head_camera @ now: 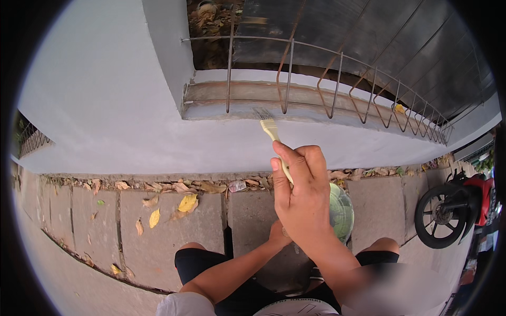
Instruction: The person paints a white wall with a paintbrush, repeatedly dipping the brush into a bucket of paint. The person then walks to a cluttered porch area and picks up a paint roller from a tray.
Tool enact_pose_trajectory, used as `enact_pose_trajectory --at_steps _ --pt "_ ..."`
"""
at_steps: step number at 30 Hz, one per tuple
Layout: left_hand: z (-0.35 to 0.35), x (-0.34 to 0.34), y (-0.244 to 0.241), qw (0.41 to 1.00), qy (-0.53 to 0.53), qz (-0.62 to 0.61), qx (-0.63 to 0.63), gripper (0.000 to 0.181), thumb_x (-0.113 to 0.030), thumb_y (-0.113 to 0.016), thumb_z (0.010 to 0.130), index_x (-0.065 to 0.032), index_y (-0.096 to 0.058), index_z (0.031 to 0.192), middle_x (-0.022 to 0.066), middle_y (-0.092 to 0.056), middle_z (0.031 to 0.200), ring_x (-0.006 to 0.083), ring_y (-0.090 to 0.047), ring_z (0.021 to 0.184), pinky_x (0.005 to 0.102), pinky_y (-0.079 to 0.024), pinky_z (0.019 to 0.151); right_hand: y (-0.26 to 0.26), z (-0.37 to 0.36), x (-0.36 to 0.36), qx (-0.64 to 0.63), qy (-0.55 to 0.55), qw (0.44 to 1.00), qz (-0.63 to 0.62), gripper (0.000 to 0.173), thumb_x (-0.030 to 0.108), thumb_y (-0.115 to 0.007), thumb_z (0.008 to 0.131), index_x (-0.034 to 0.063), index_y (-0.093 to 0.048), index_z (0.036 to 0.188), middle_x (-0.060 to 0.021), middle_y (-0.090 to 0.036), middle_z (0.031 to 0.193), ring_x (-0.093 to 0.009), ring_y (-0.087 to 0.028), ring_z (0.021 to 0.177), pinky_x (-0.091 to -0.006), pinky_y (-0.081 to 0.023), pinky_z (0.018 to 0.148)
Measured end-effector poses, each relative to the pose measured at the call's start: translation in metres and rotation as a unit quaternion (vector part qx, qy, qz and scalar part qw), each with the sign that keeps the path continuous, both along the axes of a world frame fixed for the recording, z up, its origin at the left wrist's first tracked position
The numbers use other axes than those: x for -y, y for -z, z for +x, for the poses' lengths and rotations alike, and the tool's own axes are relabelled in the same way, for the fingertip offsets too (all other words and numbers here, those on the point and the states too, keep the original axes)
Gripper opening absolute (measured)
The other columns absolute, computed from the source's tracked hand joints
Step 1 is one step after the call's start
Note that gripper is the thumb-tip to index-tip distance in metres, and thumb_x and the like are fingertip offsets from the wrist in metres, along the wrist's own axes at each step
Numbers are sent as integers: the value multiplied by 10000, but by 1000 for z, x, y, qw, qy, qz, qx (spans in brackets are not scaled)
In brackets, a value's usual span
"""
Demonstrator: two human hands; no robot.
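Note:
My right hand [304, 185] grips the pale plastic handle of a paintbrush [270, 128]. The brush's dark bristles touch the edge of a concrete ledge [221, 112] on top of a low, pale painted wall [221, 146], just below the metal wire grille [290, 75]. Behind my right wrist, my left hand [280, 233] is mostly hidden, so its fingers cannot be made out. A round green container [342, 213] stands on the paving, partly covered by my right hand and forearm.
A pale pillar [168, 51] rises left of the grille. Dry leaves and a crumpled plastic cup [237, 186] lie along the wall's foot. Yellow leaves [187, 202] are scattered on the concrete slabs [158, 245]. A red and black motorcycle [478, 201] stands at the right.

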State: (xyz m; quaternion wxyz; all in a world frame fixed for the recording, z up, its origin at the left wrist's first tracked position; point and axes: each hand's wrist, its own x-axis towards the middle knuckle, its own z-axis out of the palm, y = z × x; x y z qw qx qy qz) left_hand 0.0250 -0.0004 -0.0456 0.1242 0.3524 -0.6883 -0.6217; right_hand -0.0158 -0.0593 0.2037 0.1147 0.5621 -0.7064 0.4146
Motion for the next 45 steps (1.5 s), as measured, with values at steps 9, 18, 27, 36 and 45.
enact_pose_trajectory --at_steps 9,18,27,36,45 --pt "-2 -3 4 999 -14 -3 -37 455 -434 -688 778 -19 -659 962 200 -682 870 381 -664 879 436 -508 778 0 11 2 7 -44 999 1 260 57 -668 871 1 -639 1123 -104 -506 928 -244 -545 799 -347 -471 681" --pt "-2 4 -7 993 21 94 66 436 -433 -682 787 -15 -639 899 204 -662 786 388 -660 820 427 -501 730 1 -40 -36 -12 51 998 28 241 69 -644 888 -5 -646 1117 -127 -499 951 -271 -550 817 -379 -476 698" --pt "-2 1 -1 994 -5 94 62 397 -397 -684 783 -15 -649 885 196 -654 747 366 -669 765 409 -501 689 2 -73 -77 -23 104 994 1 233 49 -647 895 23 -659 1126 -127 -509 935 -251 -546 804 -341 -466 678" --pt "-4 10 -16 990 -38 120 65 393 -357 -695 777 13 -661 906 164 -668 750 295 -672 717 384 -503 672 30 -101 -151 76 107 985 109 179 77 -659 893 45 -680 1069 -124 -588 905 -250 -621 777 -333 -501 680" --pt "-5 11 -14 988 -51 118 82 386 -349 -661 782 5 -651 936 139 -662 777 256 -657 740 375 -496 688 169 -131 -178 112 134 942 287 158 151 -646 891 39 -685 995 -174 -638 918 -354 -657 785 -405 -529 699"
